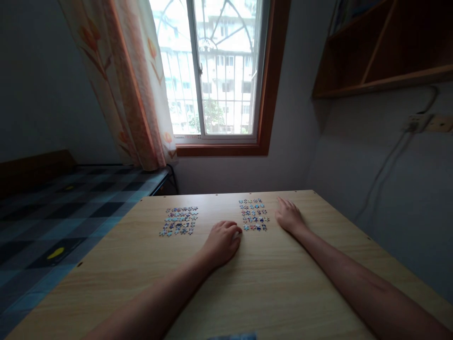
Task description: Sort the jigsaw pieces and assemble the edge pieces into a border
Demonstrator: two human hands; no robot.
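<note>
My left hand (222, 242) rests on the wooden table (198, 293), its fingers loosely bent and the thumb a little apart. Nothing shows in it. Just beyond its fingertips lies a group of small blue and multicoloured jigsaw puzzle pieces (254, 215), set out in rows. To the right of that group, my right hand (289, 215) lies on the tabletop with fingers stretched forward, holding nothing that I can see. A second group of puzzle pieces (179, 221), also in rows, is to the left of my left hand.
At the bottom edge, a bluish printed item (235, 336) is mostly cut off. A bed with a checked cover (116, 208) stands left of the table. Ahead are a curtain (130, 94) and a window (226, 113). A wooden shelf (375, 80) hangs at upper right.
</note>
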